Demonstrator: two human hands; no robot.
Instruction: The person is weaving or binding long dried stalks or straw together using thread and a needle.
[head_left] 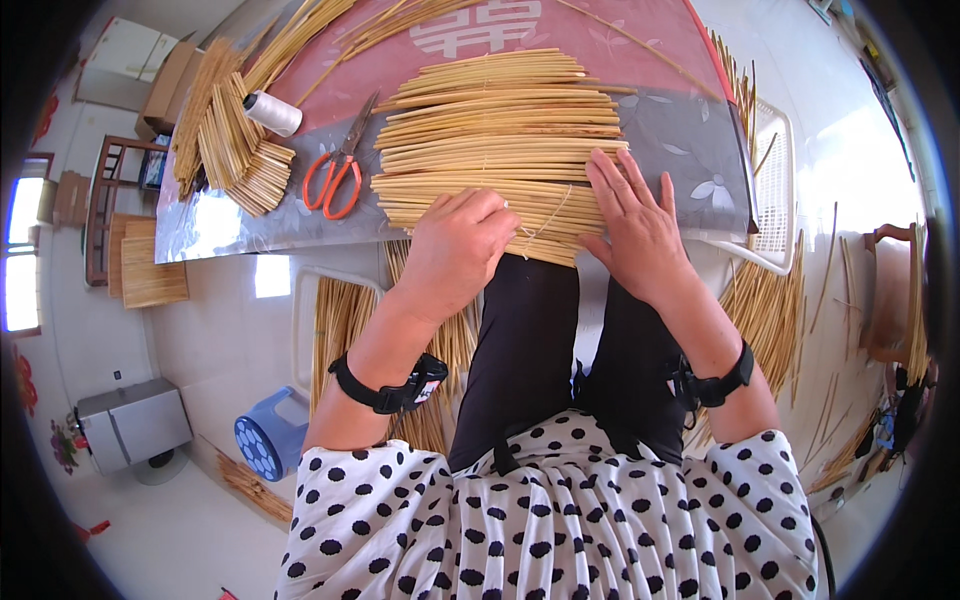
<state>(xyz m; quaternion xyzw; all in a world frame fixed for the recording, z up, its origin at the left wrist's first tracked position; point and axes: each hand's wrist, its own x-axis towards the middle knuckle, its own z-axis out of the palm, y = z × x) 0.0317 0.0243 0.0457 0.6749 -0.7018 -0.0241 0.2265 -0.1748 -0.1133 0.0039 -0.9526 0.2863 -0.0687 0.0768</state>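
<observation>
My left hand is closed in a pinch on a white thread at the lower left part of a mat of pale straw sticks, laid in rows on the table's near edge. The thread runs loosely across the nearest sticks. My right hand lies open on the right end of the rows, fingers stretched. Left of the mat are orange-handled scissors with open loops, a white thread spool and fanned bundles of sticks.
The table has a red and grey plastic cover. White baskets with loose sticks stand below it at both sides. A blue stool, a grey metal box and wooden boards are at the left, a chair at the right.
</observation>
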